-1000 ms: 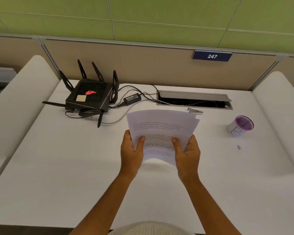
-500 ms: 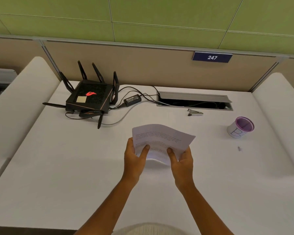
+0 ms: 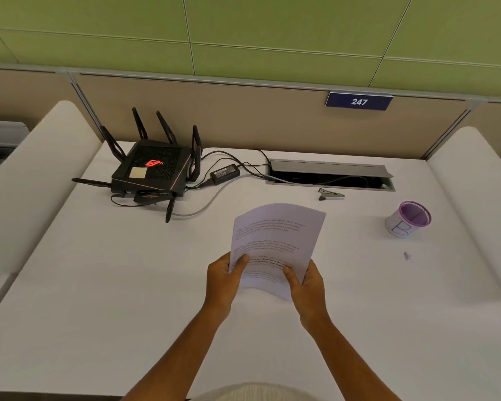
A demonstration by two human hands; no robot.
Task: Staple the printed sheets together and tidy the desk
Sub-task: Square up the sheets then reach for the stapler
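— Above the white desk (image 3: 99, 285), held off its surface near the middle, is the thin stack of white printed paper sheets (image 3: 276, 241); its long axis runs away from the person, leaning slightly to the right.

— How is it held?

— By its near end. The left hand (image 3: 223, 282) pinches the near-left edge, thumb on top; the right hand (image 3: 307, 285) is closed on the near-right corner. Both sets of fingers are curled tight on paper.

— And the stapler?

— That small silver and black stapler (image 3: 331, 194) lies beyond the sheets' far-right corner, just in front of the grey cable slot (image 3: 330, 169), long axis left to right. It sits nearer the right hand, so I judge that hand should reach while the left keeps the stack.
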